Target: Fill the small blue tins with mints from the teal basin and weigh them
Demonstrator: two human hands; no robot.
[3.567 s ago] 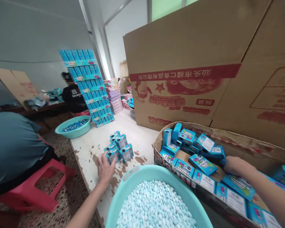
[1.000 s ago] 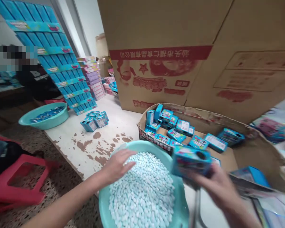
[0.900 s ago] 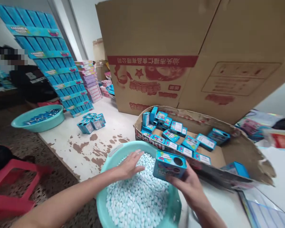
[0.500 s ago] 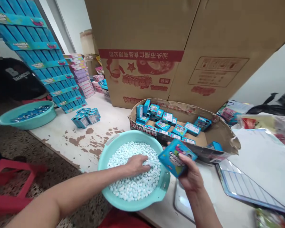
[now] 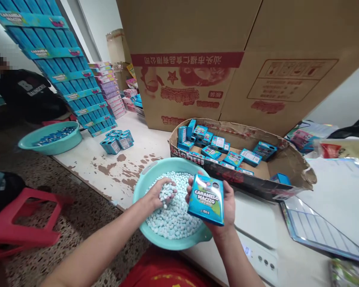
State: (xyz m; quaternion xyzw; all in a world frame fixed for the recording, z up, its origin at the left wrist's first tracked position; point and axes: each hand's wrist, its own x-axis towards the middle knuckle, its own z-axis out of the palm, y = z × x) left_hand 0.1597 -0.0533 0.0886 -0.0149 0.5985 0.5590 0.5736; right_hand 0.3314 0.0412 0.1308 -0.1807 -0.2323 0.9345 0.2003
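My right hand [image 5: 224, 205] grips a small blue candy box [image 5: 206, 199] upright over the right side of a teal basin [image 5: 148, 175]. The basin is full of pale blue candies [image 5: 175, 217]. My left hand [image 5: 160, 193] is cupped, palm up, above the candies and holds a handful of them. Behind the basin a torn shallow cardboard tray [image 5: 290, 167] holds several more small blue boxes [image 5: 227, 153].
A white scale [image 5: 257, 235] lies under my right wrist. A cluster of small blue boxes [image 5: 116, 140] stands on the worn white table [image 5: 134, 157]. Behind are a big carton [image 5: 227, 56], stacked blue display packs [image 5: 62, 71], a second teal basin [image 5: 50, 137], a seated person [image 5: 26, 95] and a red stool [image 5: 20, 223].
My right hand took a blue box from the tray and turned it upright over the basin. My left hand left the table, dug into the candies and lifted a handful.
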